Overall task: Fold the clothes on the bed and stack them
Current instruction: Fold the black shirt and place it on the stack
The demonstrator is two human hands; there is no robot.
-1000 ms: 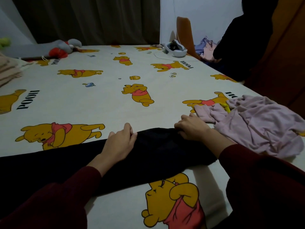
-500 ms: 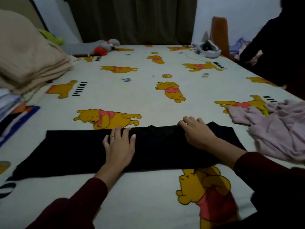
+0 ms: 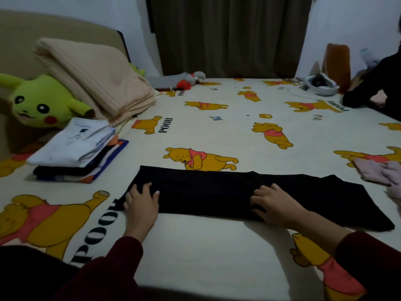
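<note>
A black garment (image 3: 249, 192) lies folded into a long flat band across the bed (image 3: 217, 253), parallel to the near edge and not far from it. The left hand (image 3: 142, 203) rests on its left end, fingers spread and flat on the cloth, a ring on one finger. The right hand (image 3: 275, 205) presses near the band's middle, fingers lightly bent on the fabric; neither hand's grip closes around anything.

The cloth looks soft, light and limp, a matte knit that will sag and lose its crease when lifted. It is probably best taken at the two corners of one end and carried over to the other, with the flat of a hand holding the fold line.

Toward the bed's left edge sits a stack of folded clothes (image 3: 73, 155), a white shirt on top with dark and striped pieces beneath. At the right edge a crumpled pink garment (image 3: 382, 172) waits unfolded. The sheet is smooth cream cotton printed with yellow bears. A ribbed beige blanket (image 3: 95, 79) and a green plush toy (image 3: 41, 103) lie near the left far corner.
</note>
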